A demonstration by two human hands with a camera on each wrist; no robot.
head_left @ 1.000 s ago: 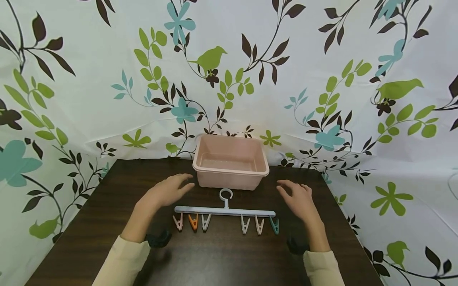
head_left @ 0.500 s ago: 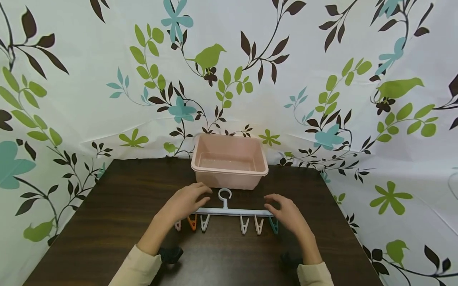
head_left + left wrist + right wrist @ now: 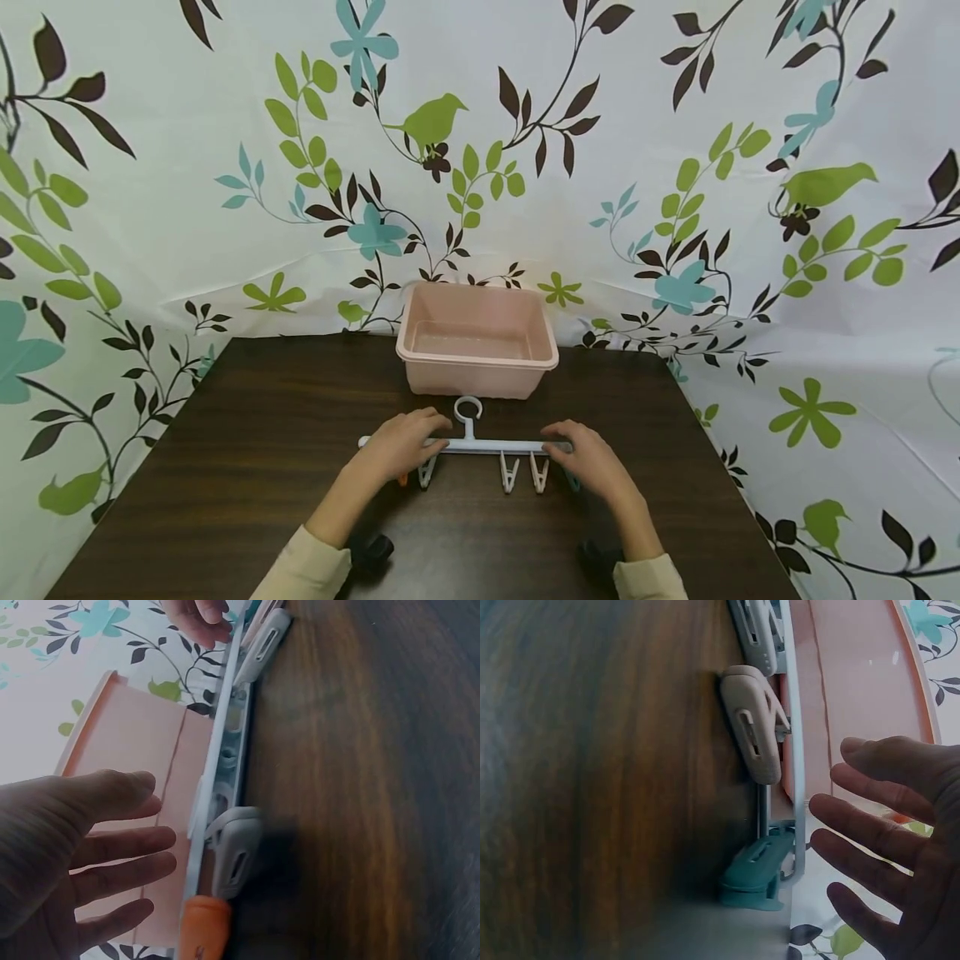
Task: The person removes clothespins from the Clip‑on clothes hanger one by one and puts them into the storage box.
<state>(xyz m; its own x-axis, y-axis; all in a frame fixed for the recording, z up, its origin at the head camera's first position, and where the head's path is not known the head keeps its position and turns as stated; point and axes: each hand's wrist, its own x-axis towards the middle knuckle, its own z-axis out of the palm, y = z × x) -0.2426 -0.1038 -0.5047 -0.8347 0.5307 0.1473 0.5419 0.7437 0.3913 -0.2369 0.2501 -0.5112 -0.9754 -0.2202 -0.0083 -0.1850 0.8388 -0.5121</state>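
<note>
A pale blue clip hanger [image 3: 487, 447] lies on the table, its hook [image 3: 468, 407] pointing away from me. My left hand [image 3: 401, 446] is over the bar's left part, fingers apart and loosely bent. In the left wrist view, it holds nothing beside a grey clothespin [image 3: 236, 851] and an orange clothespin [image 3: 202, 926]. My right hand [image 3: 592, 458] is over the bar's right end, holding nothing. The right wrist view shows its spread fingers near a teal clothespin [image 3: 757, 874] and a beige clothespin [image 3: 750, 724]. In the head view, the left hand hides the leftmost clothespin.
A pink plastic basin [image 3: 476, 379] stands behind the hanger, near the far edge of the dark wooden table [image 3: 262, 417]. A white cloth [image 3: 525, 225] patterned with leaves and birds hangs behind the table and at its sides.
Both hands have moved inward and nearer to me, from either side of the hanger to over its bar. The hanger and basin have not moved.
</note>
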